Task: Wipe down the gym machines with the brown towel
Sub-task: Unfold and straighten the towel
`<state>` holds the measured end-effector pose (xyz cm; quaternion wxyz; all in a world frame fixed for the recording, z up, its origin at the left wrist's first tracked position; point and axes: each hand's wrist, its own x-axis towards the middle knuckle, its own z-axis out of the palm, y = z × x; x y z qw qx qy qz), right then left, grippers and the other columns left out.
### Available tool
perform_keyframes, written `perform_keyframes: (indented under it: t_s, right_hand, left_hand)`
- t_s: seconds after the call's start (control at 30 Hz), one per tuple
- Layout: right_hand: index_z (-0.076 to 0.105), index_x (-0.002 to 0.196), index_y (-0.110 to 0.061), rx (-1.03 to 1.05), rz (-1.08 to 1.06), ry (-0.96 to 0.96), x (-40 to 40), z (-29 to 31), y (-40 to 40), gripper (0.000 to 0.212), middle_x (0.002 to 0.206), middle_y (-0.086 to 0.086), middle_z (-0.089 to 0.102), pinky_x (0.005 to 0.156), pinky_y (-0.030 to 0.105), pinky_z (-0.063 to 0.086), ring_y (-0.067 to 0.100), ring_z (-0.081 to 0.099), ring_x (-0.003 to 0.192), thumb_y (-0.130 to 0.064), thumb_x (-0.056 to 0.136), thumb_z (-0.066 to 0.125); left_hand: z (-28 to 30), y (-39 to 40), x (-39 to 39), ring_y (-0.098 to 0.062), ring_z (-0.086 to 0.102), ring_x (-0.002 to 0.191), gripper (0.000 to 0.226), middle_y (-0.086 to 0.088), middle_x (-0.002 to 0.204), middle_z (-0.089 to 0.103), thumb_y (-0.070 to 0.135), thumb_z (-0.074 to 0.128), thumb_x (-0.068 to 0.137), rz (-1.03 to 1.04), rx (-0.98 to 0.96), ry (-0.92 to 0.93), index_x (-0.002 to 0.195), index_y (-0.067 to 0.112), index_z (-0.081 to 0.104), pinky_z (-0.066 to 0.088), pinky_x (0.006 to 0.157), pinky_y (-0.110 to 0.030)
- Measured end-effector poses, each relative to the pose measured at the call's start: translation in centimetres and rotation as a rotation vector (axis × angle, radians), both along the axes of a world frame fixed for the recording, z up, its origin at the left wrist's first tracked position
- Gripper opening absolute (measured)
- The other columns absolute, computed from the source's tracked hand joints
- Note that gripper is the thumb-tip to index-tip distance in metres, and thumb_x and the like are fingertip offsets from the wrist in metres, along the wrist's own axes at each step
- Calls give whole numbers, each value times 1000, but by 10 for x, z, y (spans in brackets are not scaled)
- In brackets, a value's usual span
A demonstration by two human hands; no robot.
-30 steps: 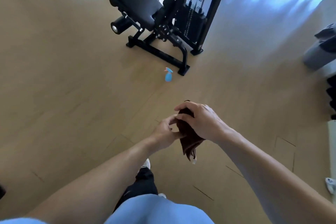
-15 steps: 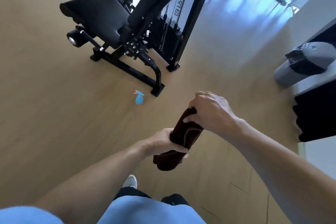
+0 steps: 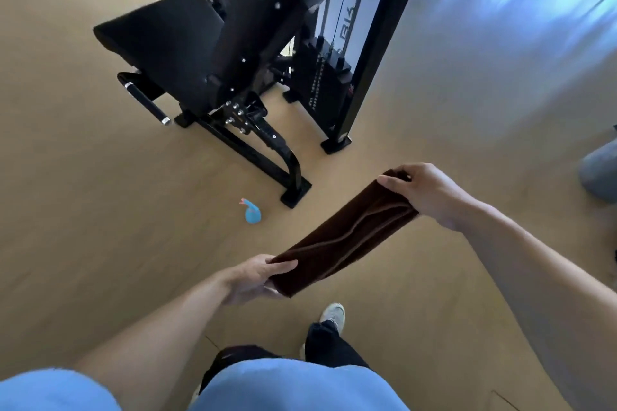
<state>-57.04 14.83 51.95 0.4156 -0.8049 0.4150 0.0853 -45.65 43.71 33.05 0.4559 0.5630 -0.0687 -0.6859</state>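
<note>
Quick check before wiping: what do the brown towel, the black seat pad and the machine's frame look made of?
Brown towel: soft matte fabric, likely terry; it creases and sags between both hands.
Black seat pad: smooth upholstery, probably vinyl over padding, with rounded edges and a slight sheen.
Black machine frame: rigid tubing with visible bolts, apparently painted metal; glossy highlights.

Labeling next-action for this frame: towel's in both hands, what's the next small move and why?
Probably step forward and lower the brown towel toward the black seat pad. The left hand and right hand hold it stretched in the air, touching no machine.
</note>
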Motion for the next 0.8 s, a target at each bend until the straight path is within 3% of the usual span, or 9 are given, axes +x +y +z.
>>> perform_keyframes:
  t_s: [0.17,0.23,0.33,0.4,0.5,0.53,0.63,0.73,0.8]
  right_hand:
    - [75,114,-10,287,37,85,40,-28,-100,35,104,7,80,85,34,63,23,77,94,-16,82,87]
    - [71,120,-9,367,119,181,60,-40,-131,48,111,8,78,87,33,62,22,75,99,0,76,87]
    - [71,120,-15,239,260,263,96,-67,-161,50,112,4,75,100,42,57,25,70,109,7,77,83]
    - [70,113,-25,129,384,254,125,-81,-173,45,107,-1,73,96,40,58,22,68,106,5,80,78]
    - [68,103,-31,-21,558,187,167,-93,-188,41,100,-6,72,75,29,55,15,67,94,4,82,73]
    - [69,100,-32,-30,572,159,188,-96,-198,40,98,-6,72,70,26,53,13,66,91,5,83,72]
    - [69,107,-28,-24,484,112,226,-107,-220,37,101,-3,72,73,26,51,17,67,94,2,87,71]
    - [66,119,-25,-2,363,119,263,-119,-244,35,101,-1,70,69,24,47,20,65,95,-3,91,71]
    - [64,116,-24,6,314,131,283,-128,-259,29,93,-5,66,70,25,46,19,63,90,-8,94,71]
  left_hand:
    - [4,-74,19,-30,65,116,47,-15,123,70,28,75,87,584,159,69,127,8,62,61,82,-43]
    - [6,-102,28,-30,66,113,39,-16,120,71,26,74,89,663,219,50,121,6,65,62,77,-42]
    - [9,-129,46,-28,70,105,35,-17,119,72,22,72,91,701,242,53,121,5,67,63,71,-39]
    - [9,-146,61,-27,71,103,41,-15,119,72,39,70,90,745,213,103,120,11,68,62,72,-40]
    - [-5,-169,90,-29,72,104,66,-13,113,75,72,54,86,834,238,204,115,15,70,62,75,-46]
    - [-16,-179,105,-31,71,105,64,-15,117,73,68,53,90,886,260,237,117,12,69,62,73,-46]
    - [-39,-199,135,-31,68,105,36,-22,131,64,25,57,99,998,230,324,124,1,64,62,68,-39]
    - [-40,-218,161,-31,66,98,26,-25,116,64,-1,54,97,1080,144,427,122,-7,60,64,69,-39]
    - [-37,-226,178,-33,66,97,26,-26,113,63,-9,52,95,1082,120,438,120,-5,60,63,76,-40]
